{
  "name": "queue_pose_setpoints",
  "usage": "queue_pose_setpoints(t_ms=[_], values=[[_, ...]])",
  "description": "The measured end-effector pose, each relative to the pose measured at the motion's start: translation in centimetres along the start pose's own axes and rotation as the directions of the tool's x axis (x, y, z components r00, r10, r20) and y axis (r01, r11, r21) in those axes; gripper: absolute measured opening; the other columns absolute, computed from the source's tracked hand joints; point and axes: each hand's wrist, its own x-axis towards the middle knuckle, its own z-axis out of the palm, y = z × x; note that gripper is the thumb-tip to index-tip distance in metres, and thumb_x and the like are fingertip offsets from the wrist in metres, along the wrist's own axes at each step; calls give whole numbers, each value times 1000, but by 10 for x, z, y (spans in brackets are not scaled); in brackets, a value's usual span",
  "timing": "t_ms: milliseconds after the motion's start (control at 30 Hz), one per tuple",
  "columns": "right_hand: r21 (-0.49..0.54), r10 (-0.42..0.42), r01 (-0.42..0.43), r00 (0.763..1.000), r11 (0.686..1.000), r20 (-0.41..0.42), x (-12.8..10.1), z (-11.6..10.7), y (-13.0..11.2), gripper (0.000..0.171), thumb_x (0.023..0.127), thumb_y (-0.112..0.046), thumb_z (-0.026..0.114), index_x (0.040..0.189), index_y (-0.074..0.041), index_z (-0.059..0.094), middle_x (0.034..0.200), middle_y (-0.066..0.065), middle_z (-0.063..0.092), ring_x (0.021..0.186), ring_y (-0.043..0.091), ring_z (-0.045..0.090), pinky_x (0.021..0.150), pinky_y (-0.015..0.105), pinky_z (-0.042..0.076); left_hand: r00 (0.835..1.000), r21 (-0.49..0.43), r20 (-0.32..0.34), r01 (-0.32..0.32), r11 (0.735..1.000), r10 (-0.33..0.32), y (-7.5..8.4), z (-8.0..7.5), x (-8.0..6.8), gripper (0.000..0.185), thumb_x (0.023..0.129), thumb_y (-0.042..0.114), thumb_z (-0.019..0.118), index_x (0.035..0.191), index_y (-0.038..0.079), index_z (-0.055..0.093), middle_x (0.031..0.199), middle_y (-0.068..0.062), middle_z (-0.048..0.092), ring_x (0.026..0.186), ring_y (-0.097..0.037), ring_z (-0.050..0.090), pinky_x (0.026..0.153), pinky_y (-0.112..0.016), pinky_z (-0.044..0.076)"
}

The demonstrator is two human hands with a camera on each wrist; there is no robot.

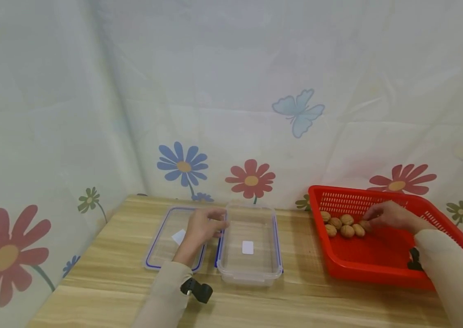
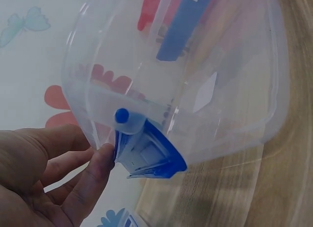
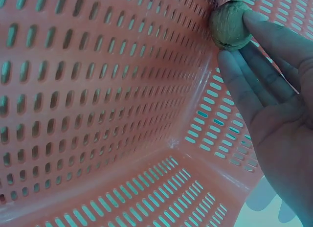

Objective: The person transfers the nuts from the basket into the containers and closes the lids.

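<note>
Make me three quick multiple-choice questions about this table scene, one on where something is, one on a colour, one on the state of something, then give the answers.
1. Where do the walnuts lie?
A. in the basket
B. in the clear container
C. on the lid

2. What colour is the basket?
A. blue
B. red
C. green

3. In what state is the clear container?
A. lid clipped on
B. full of walnuts
C. open and empty but for a white label

Answers: 1 A, the walnuts sit by the right hand inside the basket. 2 B, its walls are red. 3 C, the lid lies beside it, under the left hand.
</note>
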Motion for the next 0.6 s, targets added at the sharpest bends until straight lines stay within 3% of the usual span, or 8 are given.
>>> queue_pose_setpoints(t_ms=[300,600], values=[[24,40,-39,998,999,-43,-4,-3,-6,44,93,-28,84,127,-2,75,118,14,75,101,28,66,98,65,58,1000,-29,13,6,1000,-5,-2,0,0,37,92,1,82,128,-2,74,115,-21,74,80,-27,77,71,-36,68],[14,-63,65,989,998,-134,-9,-15,-38,58,95,-38,82,137,0,68,125,18,73,109,34,67,96,63,60,1000,-22,6,0,1000,0,-3,0,1,36,92,2,82,127,-2,74,116,-22,74,79,-26,77,70,-36,68]])
